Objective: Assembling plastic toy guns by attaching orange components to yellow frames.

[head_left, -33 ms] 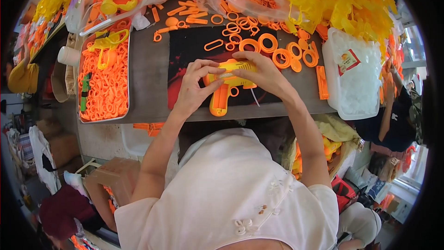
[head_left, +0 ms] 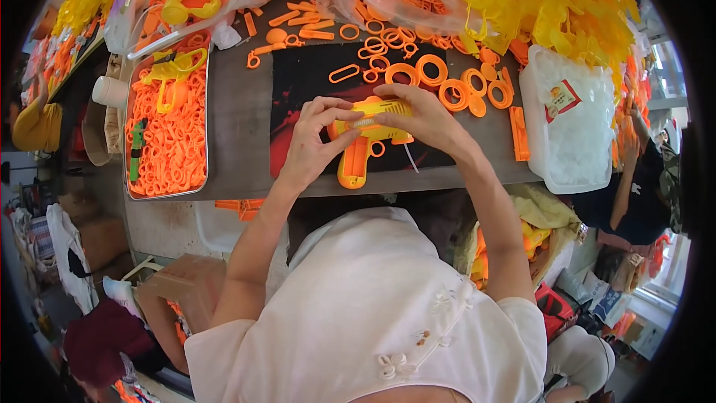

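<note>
A yellow and orange toy gun [head_left: 361, 151] lies on the dark mat [head_left: 296, 75] near the table's front edge, its handle toward me. My left hand [head_left: 317, 134] grips its left end, thumb and fingers closed about it. From the other side my right hand [head_left: 421, 116] holds the body, the fingers over the top and the thumb on the near face. A thin white strip [head_left: 412, 157] sticks out below its right part. Just beyond my hands lie loose orange rings [head_left: 432, 69] and a long orange oval loop [head_left: 344, 72].
On the left stands a metal tray [head_left: 208, 127] heaped with small orange parts, a green tool [head_left: 137, 151] on top. A white tub [head_left: 556, 168] of clear pieces sits at right. Yellow parts [head_left: 544, 0] pile up at the back. A white cup [head_left: 110, 91] is beside the tray.
</note>
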`<state>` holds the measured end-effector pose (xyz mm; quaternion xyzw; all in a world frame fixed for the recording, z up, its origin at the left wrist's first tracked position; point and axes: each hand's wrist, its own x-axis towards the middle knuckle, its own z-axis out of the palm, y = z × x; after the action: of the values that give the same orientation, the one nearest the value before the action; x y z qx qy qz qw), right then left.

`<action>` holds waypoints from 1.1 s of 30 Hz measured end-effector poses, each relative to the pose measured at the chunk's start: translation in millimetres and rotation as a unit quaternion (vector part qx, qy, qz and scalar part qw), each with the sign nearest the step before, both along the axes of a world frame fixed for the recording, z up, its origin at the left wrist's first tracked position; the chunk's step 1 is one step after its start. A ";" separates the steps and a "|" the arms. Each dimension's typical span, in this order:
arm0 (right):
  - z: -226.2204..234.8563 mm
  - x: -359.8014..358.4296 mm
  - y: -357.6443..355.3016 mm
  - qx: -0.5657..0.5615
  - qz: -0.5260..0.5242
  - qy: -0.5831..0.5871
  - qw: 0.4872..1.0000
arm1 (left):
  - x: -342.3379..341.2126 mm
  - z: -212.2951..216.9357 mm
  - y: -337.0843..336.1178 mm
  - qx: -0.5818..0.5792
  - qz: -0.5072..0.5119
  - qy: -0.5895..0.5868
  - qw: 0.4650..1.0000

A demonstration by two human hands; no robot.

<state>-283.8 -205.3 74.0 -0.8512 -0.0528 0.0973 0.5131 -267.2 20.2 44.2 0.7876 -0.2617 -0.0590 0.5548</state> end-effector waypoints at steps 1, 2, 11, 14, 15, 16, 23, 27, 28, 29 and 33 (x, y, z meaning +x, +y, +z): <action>-1.1 5.1 -3.3 -0.012 0.022 0.027 0.999 | 0.9 0.5 -1.8 0.003 -0.004 -0.001 1.000; -3.7 5.6 -4.0 -0.022 0.046 0.056 0.997 | -1.6 0.6 -1.3 0.007 -0.008 0.000 1.000; -2.2 -7.9 -4.9 -0.203 0.106 -0.148 0.962 | 3.9 -5.8 0.6 -0.105 -0.030 0.112 0.988; -7.1 -18.0 -0.8 0.038 0.048 -0.101 0.993 | -9.7 -6.4 22.1 -0.380 -0.026 0.257 0.888; -10.5 -21.4 10.8 0.208 0.022 -0.041 0.977 | -13.7 -10.2 19.5 -0.365 -0.069 0.214 0.903; -12.1 -18.3 23.3 0.209 0.025 -0.042 0.977 | -17.5 -18.0 17.2 -0.348 -0.112 0.171 0.915; -34.9 50.6 33.7 -0.207 -0.087 -0.338 0.914 | -3.2 21.1 51.2 -0.059 0.033 0.052 0.996; -52.6 72.2 22.8 -0.351 0.022 -0.385 0.853 | -4.3 38.9 41.3 0.246 0.027 -0.176 0.953; -49.2 73.0 21.7 -0.361 0.020 -0.380 0.851 | -2.9 36.1 34.6 0.246 0.029 -0.174 0.953; -44.9 69.5 21.4 -0.292 -0.041 -0.393 0.871 | -1.5 31.8 28.6 0.242 0.019 -0.204 0.949; 4.9 29.6 21.1 0.158 -0.047 -0.111 0.980 | 10.2 21.3 18.8 0.183 -0.022 -0.158 0.970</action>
<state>-254.2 -184.2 78.9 -0.7662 -0.0839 -0.0321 0.6363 -257.1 39.0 65.4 0.8693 -0.3478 0.0076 0.3512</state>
